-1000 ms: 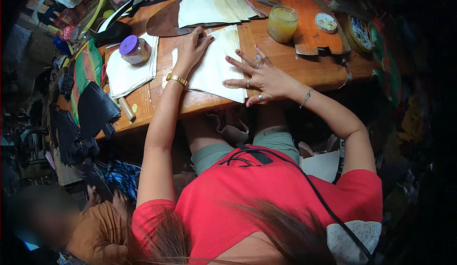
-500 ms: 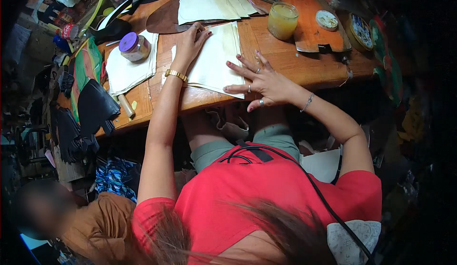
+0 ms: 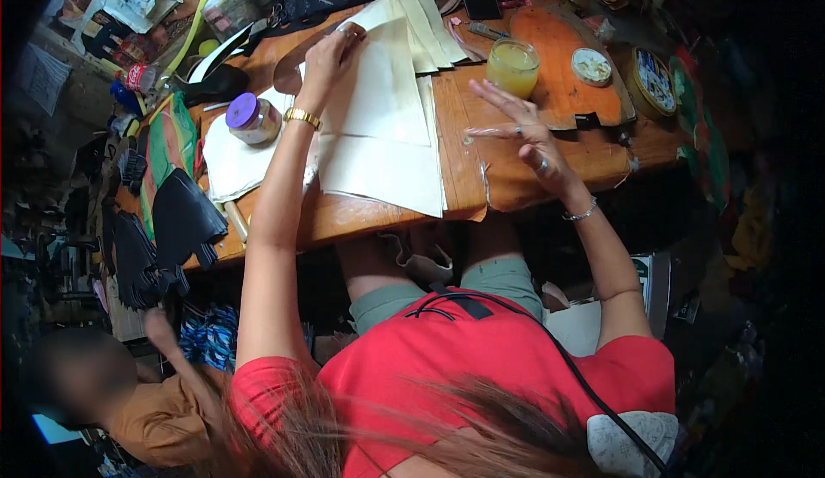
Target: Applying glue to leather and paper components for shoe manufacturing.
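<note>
My left hand [image 3: 333, 55], with a gold watch at its wrist, has its fingers curled at the upper left corner of a cream sheet [image 3: 382, 91]. That sheet overlaps another pale cream sheet [image 3: 387, 173] nearer the table's front edge. Its pinching fingertips are partly hidden. To the right, my right hand [image 3: 534, 145] is raised above the table with fingers stretched out, holding nothing. Just beyond those fingers stands a glass jar [image 3: 513, 69] of yellowish contents. A jar with a purple lid [image 3: 253, 119] rests on white sheets left of my left forearm.
More cream pieces [image 3: 423, 27] lie at the back over a brown piece [image 3: 296, 59]. Right of the glass jar are an orange board [image 3: 559, 91], a small white-filled tub [image 3: 591, 66] and a round tin [image 3: 653, 80]. Black cut pieces [image 3: 182, 216] overhang the left edge. A co-worker in brown [image 3: 163, 418] sits at lower left.
My left hand has shifted up and left, and a cream sheet by it now lies farther back over the one below. My right hand has left the sheets, moving right toward the glass jar.
</note>
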Motion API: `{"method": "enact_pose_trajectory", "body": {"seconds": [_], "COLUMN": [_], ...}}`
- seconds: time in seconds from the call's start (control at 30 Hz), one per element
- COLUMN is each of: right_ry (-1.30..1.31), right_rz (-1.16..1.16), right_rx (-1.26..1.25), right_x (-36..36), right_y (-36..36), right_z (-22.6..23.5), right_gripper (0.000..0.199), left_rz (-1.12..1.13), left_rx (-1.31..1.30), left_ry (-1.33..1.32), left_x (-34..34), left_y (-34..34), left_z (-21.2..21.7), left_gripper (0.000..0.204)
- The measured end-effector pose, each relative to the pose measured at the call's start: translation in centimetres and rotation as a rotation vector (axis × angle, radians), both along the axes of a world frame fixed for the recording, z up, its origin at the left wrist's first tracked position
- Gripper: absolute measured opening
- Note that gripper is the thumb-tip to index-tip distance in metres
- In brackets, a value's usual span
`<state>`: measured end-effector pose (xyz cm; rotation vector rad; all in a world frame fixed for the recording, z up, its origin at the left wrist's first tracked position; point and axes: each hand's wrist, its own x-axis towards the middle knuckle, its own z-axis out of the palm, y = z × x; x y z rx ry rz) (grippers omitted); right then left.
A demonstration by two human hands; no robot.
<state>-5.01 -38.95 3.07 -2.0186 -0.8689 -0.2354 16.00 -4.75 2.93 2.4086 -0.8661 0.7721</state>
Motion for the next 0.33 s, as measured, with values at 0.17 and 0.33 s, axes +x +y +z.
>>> {"method": "enact_pose_trajectory", "body": {"seconds": [0.17,0.33], "right_ry": [-0.160,-0.237], "right_rz": [-0.212,-0.426], "right_rx": [-0.113,-0.143], "right_x": [0.0,3.0], "right_y": [-2.9,-6.4], "right_z": [2.7,3.9], "right_gripper": [0.085,0.082], "left_rz": [0.018,0.173], "left_rx": [-0.168,-0.029], "left_ry": [-0.026,0.029], "left_x": [6.4,10.9], "left_y": [-0.5,-0.2], "left_z": [0.4,-0.7], "left_gripper": [0.016,0.019]}}
